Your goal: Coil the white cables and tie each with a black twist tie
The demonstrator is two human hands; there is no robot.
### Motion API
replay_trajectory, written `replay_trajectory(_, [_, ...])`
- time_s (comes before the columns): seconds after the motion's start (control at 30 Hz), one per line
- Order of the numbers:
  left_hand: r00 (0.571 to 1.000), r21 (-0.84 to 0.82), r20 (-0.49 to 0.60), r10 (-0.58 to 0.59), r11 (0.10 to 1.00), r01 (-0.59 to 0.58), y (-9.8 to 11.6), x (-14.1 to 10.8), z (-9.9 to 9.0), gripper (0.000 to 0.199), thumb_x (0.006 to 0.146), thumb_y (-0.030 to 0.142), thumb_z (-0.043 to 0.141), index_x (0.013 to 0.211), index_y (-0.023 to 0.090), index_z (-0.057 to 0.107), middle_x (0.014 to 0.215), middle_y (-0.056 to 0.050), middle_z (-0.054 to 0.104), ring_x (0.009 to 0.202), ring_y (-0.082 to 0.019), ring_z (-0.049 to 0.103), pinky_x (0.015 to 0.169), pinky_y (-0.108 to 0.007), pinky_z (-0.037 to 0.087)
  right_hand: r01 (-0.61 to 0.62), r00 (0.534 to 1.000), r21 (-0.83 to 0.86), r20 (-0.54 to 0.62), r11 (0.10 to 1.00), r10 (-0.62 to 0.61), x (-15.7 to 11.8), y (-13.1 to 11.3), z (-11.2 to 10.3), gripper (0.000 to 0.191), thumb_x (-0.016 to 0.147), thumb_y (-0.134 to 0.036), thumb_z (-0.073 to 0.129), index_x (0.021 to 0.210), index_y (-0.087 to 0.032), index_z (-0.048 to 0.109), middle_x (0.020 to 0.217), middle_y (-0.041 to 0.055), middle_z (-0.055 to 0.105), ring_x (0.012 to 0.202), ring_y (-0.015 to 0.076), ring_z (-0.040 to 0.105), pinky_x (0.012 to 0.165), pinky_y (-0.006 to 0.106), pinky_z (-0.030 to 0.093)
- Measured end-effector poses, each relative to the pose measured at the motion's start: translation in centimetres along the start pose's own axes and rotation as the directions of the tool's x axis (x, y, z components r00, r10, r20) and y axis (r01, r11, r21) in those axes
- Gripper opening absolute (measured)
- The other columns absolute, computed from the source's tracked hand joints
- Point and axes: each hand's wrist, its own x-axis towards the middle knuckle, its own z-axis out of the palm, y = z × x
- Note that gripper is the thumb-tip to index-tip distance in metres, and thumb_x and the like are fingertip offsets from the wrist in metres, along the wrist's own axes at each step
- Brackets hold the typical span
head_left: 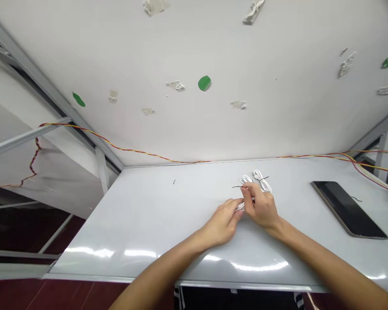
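Note:
My left hand (221, 223) and my right hand (260, 206) meet near the middle of a glossy white table (123, 232). Between their fingertips is a bundle of thin white cable (241, 206), gripped by both hands. Two white cable loops (261, 181) rise past my right fingers towards the back of the table. A thin black wire (237, 187) sticks out to the left of the loops, and another black end shows to their right. My right fingers partly hide the bundle.
A dark tablet (347, 209) lies on the table to the right. A red and yellow twisted wire (126, 149) runs along the back edge, in front of a white wall (194, 51) with tape scraps and green patches. A tiny black scrap (174, 182) lies on the table.

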Motion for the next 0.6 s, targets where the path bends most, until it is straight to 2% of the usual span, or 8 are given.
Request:
replay_trajectory(0.1, [1.000, 0.030, 0.002, 0.006, 1.000, -0.006, 0.0, -0.1, 0.2, 0.032, 0.100, 0.029, 0.035, 0.116, 0.018, 0.060, 0.101, -0.010, 0.060, 0.094, -0.023, 0.055, 0.087, -0.034, 0.042, -0.069, 0.997, 0.021, 0.025, 0.997, 0.069, 0.2, -0.4, -0.2, 0.012, 0.099, -0.027, 0.046, 0.097, -0.021, 0.056, 0.051, -0.0040, 0.055, 0.036, 0.0117, 0.044, 0.040, 0.027, 0.030])
replay_trajectory(0.27, [0.997, 0.038, -0.073, 0.002, 0.999, 0.001, -0.2, 0.0, 0.7, 0.034, 0.101, 0.028, 0.030, 0.102, 0.019, 0.063, 0.091, -0.008, 0.060, 0.084, -0.021, 0.054, 0.081, -0.033, 0.041, -0.151, 0.987, 0.073, 0.059, 0.986, 0.147, 0.2, -1.0, -0.3, 0.012, 0.099, -0.030, 0.045, 0.096, -0.022, 0.053, 0.050, -0.0057, 0.050, 0.036, 0.0110, 0.041, 0.040, 0.026, 0.030])
replay_trajectory(0.37, [0.992, 0.014, -0.119, -0.028, 0.999, 0.030, -0.5, 0.2, 0.5, 0.032, 0.100, 0.029, 0.035, 0.102, 0.019, 0.066, 0.092, -0.008, 0.062, 0.084, -0.021, 0.055, 0.081, -0.032, 0.041, -0.246, 0.965, 0.144, 0.128, 0.958, 0.229, 0.4, -1.1, -0.5, 0.012, 0.098, -0.032, 0.048, 0.094, -0.022, 0.054, 0.055, -0.0048, 0.052, 0.042, 0.0115, 0.046, 0.044, 0.026, 0.033])
replay_trajectory(0.47, [0.982, -0.034, -0.180, -0.055, 0.998, 0.049, -0.9, 0.5, -0.4, 0.032, 0.098, 0.031, 0.041, 0.107, 0.019, 0.069, 0.097, -0.008, 0.065, 0.089, -0.022, 0.056, 0.085, -0.031, 0.041, -0.432, 0.901, 0.353, 0.223, 0.830, 0.373, 1.2, -0.9, -0.8, 0.019, 0.095, -0.041, 0.052, 0.089, -0.023, 0.056, 0.068, -0.0004, 0.059, 0.057, 0.0140, 0.056, 0.049, 0.025, 0.042])
replay_trajectory(0.53, [0.975, -0.090, -0.206, -0.087, 0.993, 0.070, -1.1, 0.6, -1.2, 0.033, 0.098, 0.033, 0.042, 0.110, 0.019, 0.070, 0.096, -0.007, 0.065, 0.089, -0.021, 0.055, 0.083, -0.030, 0.041, -0.542, 0.839, 0.490, 0.272, 0.683, 0.471, 1.9, -0.4, -1.1, 0.025, 0.090, -0.046, 0.058, 0.084, -0.022, 0.057, 0.074, 0.0018, 0.060, 0.065, 0.0156, 0.058, 0.053, 0.026, 0.048])
replay_trajectory(0.6, [0.971, -0.183, -0.190, -0.142, 0.977, 0.107, -1.2, 0.7, -1.8, 0.035, 0.097, 0.037, 0.044, 0.114, 0.018, 0.069, 0.086, -0.005, 0.061, 0.078, -0.018, 0.051, 0.075, -0.029, 0.040, -0.632, 0.766, 0.563, 0.351, 0.532, 0.539, 2.5, 0.1, -1.3, 0.029, 0.085, -0.049, 0.063, 0.079, -0.021, 0.058, 0.073, 0.0023, 0.060, 0.067, 0.0162, 0.059, 0.053, 0.027, 0.050])
